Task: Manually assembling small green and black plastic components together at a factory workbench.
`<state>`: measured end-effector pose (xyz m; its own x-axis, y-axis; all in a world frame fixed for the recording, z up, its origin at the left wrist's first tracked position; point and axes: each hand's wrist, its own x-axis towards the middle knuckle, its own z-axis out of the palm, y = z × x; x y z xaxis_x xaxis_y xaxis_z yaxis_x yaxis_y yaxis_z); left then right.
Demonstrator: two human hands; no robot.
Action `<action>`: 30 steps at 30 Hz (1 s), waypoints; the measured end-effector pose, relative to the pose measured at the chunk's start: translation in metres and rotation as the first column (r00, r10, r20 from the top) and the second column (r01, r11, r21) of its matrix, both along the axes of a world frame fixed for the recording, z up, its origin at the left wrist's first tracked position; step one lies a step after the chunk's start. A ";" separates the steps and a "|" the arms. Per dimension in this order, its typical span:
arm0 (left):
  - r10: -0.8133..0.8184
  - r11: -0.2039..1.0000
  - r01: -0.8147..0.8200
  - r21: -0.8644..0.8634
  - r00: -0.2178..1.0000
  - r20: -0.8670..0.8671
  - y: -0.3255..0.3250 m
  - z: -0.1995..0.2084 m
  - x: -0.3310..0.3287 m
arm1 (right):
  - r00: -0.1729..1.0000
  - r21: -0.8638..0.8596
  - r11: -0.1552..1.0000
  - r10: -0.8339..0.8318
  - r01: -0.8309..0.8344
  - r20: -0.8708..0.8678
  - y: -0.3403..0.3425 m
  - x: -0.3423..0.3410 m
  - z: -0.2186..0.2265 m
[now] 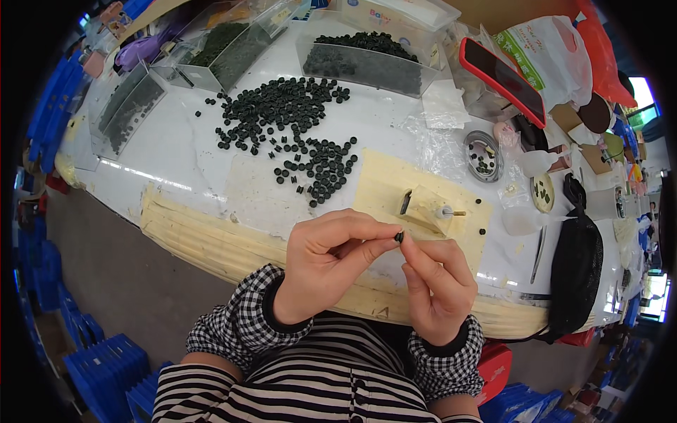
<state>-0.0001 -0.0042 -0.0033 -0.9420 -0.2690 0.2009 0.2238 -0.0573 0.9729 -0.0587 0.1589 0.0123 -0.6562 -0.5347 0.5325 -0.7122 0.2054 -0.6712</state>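
Note:
A small black round part (399,238), too small to make out in detail, is pinched up at the fingertips of my left hand (328,261), thumb against forefinger. From the other side my right hand (441,285) meets it, its forefinger tip touching the part and its other fingers curled in. Just beyond my hands a small fixture with a metal pin (448,211) stands on a yellow board (377,176). To the left of that board lies a loose pile of like black parts (282,106), some with a grooved side showing.
Clear bins of black parts (370,70) line the far side, with another bin (127,113) at the left. A red-edged phone (502,81) leans at the right. Near it are a round tin (483,156), squeeze bottles (525,220) and a black mesh pouch (575,268). Wooden edging (204,233) bounds the table's near side.

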 end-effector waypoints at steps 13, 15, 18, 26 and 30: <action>0.006 0.999 -0.007 -0.044 1.000 -0.026 -0.001 -0.001 0.000 | 1.000 0.038 0.999 0.021 -0.020 -0.015 0.002 -0.002 0.000; 0.008 0.999 -0.009 -0.041 1.000 -0.022 -0.001 -0.001 0.000 | 0.999 0.040 0.999 0.023 -0.022 -0.026 0.002 -0.002 -0.001; 0.010 0.999 -0.011 -0.044 1.000 -0.019 -0.001 0.000 0.001 | 0.999 0.043 0.999 0.024 -0.023 -0.033 0.001 -0.002 -0.001; 0.045 0.999 -0.046 -0.022 0.999 -0.028 0.001 -0.002 0.000 | 0.997 0.054 0.998 0.031 -0.027 -0.065 0.001 -0.003 -0.002; 0.047 0.998 -0.048 -0.037 0.999 -0.023 0.001 -0.002 0.000 | 0.996 0.063 0.998 0.030 -0.024 -0.089 0.001 -0.003 -0.002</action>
<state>0.0000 -0.0032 -0.0052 -0.9234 -0.3050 0.2328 0.2473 -0.0092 0.9689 -0.0618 0.1601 0.0103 -0.5919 -0.5855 0.5540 -0.7750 0.2246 -0.5907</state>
